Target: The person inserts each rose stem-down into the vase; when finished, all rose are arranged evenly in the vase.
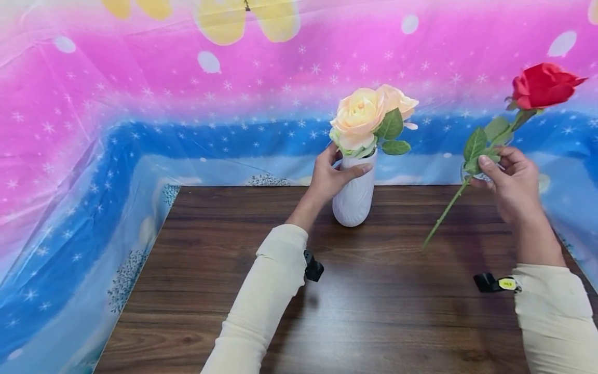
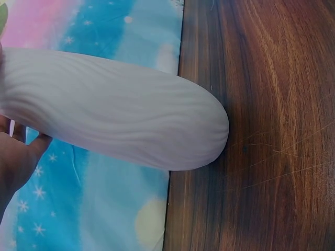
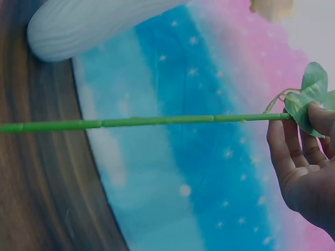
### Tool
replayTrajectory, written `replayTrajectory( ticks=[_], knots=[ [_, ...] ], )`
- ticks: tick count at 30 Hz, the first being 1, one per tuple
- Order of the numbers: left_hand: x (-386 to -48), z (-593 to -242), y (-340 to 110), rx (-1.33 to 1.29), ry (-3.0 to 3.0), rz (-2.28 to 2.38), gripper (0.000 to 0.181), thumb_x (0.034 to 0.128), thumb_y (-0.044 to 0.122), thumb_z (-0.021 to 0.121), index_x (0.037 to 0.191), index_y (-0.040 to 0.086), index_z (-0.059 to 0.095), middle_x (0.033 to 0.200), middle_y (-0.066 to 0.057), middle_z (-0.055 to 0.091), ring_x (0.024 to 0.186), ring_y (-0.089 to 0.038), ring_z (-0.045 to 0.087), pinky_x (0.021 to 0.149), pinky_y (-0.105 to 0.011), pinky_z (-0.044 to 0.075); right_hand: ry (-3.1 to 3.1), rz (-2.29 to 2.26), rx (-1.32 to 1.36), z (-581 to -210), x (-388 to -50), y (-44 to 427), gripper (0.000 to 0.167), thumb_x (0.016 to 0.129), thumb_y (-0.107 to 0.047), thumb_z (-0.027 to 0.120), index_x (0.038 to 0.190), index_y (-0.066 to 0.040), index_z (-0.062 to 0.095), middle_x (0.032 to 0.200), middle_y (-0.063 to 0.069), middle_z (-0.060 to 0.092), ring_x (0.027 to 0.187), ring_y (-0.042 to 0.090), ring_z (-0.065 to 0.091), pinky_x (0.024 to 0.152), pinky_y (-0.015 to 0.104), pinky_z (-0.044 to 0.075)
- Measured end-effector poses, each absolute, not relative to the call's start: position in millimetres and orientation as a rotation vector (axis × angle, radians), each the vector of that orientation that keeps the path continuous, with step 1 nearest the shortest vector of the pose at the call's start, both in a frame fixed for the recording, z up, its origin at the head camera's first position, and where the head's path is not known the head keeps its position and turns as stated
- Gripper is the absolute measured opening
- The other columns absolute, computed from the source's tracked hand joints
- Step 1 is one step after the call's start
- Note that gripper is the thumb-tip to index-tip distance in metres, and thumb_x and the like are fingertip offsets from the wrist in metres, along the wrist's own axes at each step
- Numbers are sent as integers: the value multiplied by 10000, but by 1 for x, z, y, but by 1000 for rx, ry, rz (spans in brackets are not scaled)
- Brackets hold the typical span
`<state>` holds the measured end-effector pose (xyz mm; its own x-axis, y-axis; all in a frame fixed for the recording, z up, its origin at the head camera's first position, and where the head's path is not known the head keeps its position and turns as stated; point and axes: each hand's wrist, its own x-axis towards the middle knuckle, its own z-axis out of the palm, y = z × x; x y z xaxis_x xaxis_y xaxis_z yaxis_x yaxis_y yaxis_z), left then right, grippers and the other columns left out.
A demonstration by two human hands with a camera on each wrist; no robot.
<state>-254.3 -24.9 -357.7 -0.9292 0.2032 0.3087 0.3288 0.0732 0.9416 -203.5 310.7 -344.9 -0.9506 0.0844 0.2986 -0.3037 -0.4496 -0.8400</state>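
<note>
A white vase [image 1: 353, 200] with wavy ridges stands near the table's back edge, holding peach roses [image 1: 359, 117] with green leaves. My left hand [image 1: 330, 176] grips it near the rim, thumb across the front; in the left wrist view the vase [image 2: 120, 110] fills much of the picture. To the right, my right hand [image 1: 516, 182] pinches a red rose [image 1: 546, 87] by its stem, among the leaves. Its bloom points up and right, and the bare stem [image 3: 157, 121] slants down left toward the vase. The tip of the stem hangs apart from the vase.
The dark wooden table [image 1: 210, 291] spans the lower part of the head view. Behind and left of it hangs a pink and blue cloth [image 1: 187, 98] with snowflakes. Black wrist cameras [image 1: 314, 266] sit on both sleeves.
</note>
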Motion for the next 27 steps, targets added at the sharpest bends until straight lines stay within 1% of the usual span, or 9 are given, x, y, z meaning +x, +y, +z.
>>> replayTrajectory(
  ticks=[3, 6, 11, 13, 16, 18, 20, 25, 27],
  knots=[
    [-253, -359, -25, -552, -2239, -1997, 633, 854, 180, 825, 1415, 151, 533, 1378, -86, 613, 1261, -253, 622, 1078, -454, 525, -1413, 2505, 376, -339, -201, 304, 240, 933, 177, 549, 1088, 44, 675, 934, 99, 722, 831, 191, 771, 634, 344, 636],
    [-252, -361, -25, -540, -2251, -1996, 633, 854, 182, 826, 1415, 156, 535, 1380, -81, 614, 1264, -252, 620, 1086, -461, 520, -1360, 2563, 427, -334, -198, 299, 264, 936, 198, 521, 1096, 53, 672, 929, 114, 707, 832, 214, 769, 666, 377, 643],
    [-250, -362, -25, -535, -2270, -1992, 633, 854, 187, 828, 1413, 156, 533, 1382, -84, 612, 1267, -253, 617, 1087, -459, 519, -1230, 2636, 524, -328, -194, 291, 227, 980, 161, 474, 1061, 91, 674, 945, 168, 730, 867, 266, 767, 738, 441, 646],
    [-250, -362, -25, -538, -2266, -1994, 635, 856, 188, 827, 1416, 157, 530, 1382, -85, 611, 1267, -255, 617, 1086, -460, 519, -1168, 2640, 566, -324, -193, 288, 207, 981, 156, 480, 1048, 113, 672, 935, 190, 730, 869, 286, 765, 745, 453, 644],
    [-250, -361, -24, -546, -2256, -1992, 632, 859, 185, 824, 1417, 157, 529, 1378, -85, 612, 1266, -254, 616, 1088, -461, 517, -1074, 2647, 662, -315, -193, 285, 201, 965, 180, 488, 1078, 154, 653, 933, 220, 727, 869, 320, 761, 754, 469, 640],
    [-250, -360, -24, -548, -2251, -1989, 626, 859, 179, 824, 1413, 154, 534, 1371, -86, 617, 1261, -254, 619, 1086, -460, 518, -1044, 2621, 713, -309, -193, 283, 212, 958, 194, 486, 1109, 175, 635, 938, 235, 727, 866, 334, 756, 757, 456, 643],
    [-249, -359, -24, -552, -2250, -1988, 622, 859, 176, 822, 1411, 149, 537, 1371, -88, 619, 1262, -253, 619, 1087, -456, 518, -1042, 2560, 729, -303, -193, 280, 218, 955, 193, 492, 1137, 187, 612, 927, 236, 724, 837, 326, 748, 738, 403, 648],
    [-248, -358, -24, -544, -2251, -2004, 612, 863, 172, 818, 1408, 146, 540, 1372, -88, 618, 1265, -249, 616, 1091, -452, 516, -1052, 2446, 638, -286, -191, 272, 228, 951, 156, 534, 1174, 159, 586, 858, 198, 682, 759, 290, 711, 654, 342, 610],
    [-249, -358, -25, -539, -2246, -2011, 607, 864, 172, 816, 1405, 148, 542, 1367, -88, 619, 1262, -247, 616, 1092, -454, 516, -1048, 2433, 617, -280, -190, 270, 215, 948, 130, 560, 1159, 153, 594, 832, 183, 662, 767, 286, 707, 675, 351, 617]
  ],
)
